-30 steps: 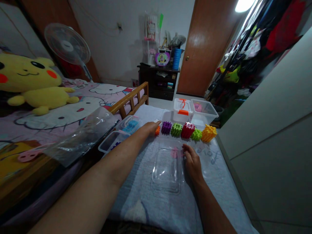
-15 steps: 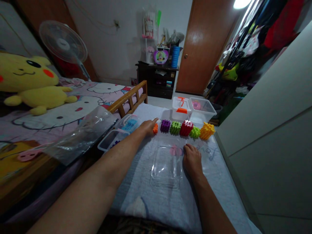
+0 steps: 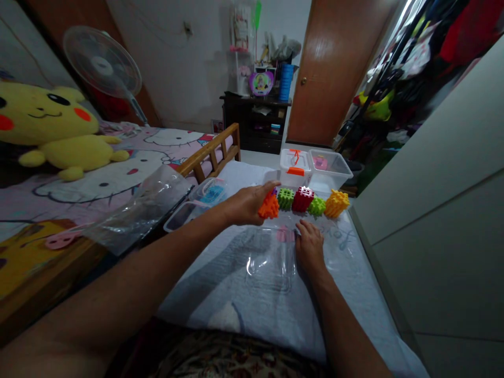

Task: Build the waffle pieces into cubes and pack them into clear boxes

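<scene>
My left hand [image 3: 251, 203] grips an orange block cube [image 3: 269, 206] with a notched surface, raised a little above the bed. Behind it a purple cube is almost wholly hidden. To the right stand in a row a green cube [image 3: 285, 198], a dark red cube [image 3: 303, 199], a lime green piece [image 3: 316, 206] and a yellow cube [image 3: 337, 203]. My right hand [image 3: 309, 242] rests on the sheet with its fingers loosely apart, at the right edge of a clear plastic lid [image 3: 270, 262]. Nothing shows in that hand.
Left of the row are an open clear container [image 3: 181, 218] and another with blue pieces [image 3: 212, 193]. Behind stand a lidded box with an orange latch [image 3: 295, 172] and an open clear bin [image 3: 331, 170]. A wooden bed rail [image 3: 212, 152] and white cabinet [image 3: 433, 210] flank the sheet.
My left hand has lifted the orange cube and brought it right and nearer, in front of the purple cube. My right hand has stayed by the lid, its fingers slightly more spread.
</scene>
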Motion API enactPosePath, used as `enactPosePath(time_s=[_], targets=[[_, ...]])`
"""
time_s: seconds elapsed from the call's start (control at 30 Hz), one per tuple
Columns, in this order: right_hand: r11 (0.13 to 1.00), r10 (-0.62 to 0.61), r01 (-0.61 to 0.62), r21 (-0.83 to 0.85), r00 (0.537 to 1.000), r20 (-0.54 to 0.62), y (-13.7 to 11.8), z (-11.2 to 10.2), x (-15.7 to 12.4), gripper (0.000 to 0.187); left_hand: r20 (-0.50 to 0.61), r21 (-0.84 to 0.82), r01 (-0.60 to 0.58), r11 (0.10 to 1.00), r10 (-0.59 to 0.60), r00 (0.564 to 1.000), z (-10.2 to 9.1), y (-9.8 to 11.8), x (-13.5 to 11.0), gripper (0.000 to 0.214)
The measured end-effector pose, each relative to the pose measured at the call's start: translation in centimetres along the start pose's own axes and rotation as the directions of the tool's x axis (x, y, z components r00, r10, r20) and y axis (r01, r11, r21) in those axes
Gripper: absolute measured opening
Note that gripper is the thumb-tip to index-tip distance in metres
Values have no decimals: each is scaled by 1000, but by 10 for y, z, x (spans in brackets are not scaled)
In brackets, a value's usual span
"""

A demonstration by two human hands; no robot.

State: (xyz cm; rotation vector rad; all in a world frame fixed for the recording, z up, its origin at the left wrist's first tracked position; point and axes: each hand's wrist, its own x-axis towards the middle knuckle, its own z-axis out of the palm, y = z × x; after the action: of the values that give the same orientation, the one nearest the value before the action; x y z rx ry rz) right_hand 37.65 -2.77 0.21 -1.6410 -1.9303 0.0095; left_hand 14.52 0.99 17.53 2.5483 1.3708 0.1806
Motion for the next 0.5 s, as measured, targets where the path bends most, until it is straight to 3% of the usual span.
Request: enactPosePath(time_s=[0.13, 0.3, 0.5], targets=[[991, -55, 53, 122, 998, 10, -1, 2, 0, 40, 137, -64, -111, 992, 119, 983, 23, 31, -25, 99], [967, -101, 87, 238, 994, 46, -2, 2, -1, 39, 236, -5, -169, 986, 166, 957, 57, 42, -27, 93], [996, -69, 65, 64, 996, 48, 0, -3, -1, 37, 302, 43, -185, 982, 164, 939, 74, 43, -18, 82]])
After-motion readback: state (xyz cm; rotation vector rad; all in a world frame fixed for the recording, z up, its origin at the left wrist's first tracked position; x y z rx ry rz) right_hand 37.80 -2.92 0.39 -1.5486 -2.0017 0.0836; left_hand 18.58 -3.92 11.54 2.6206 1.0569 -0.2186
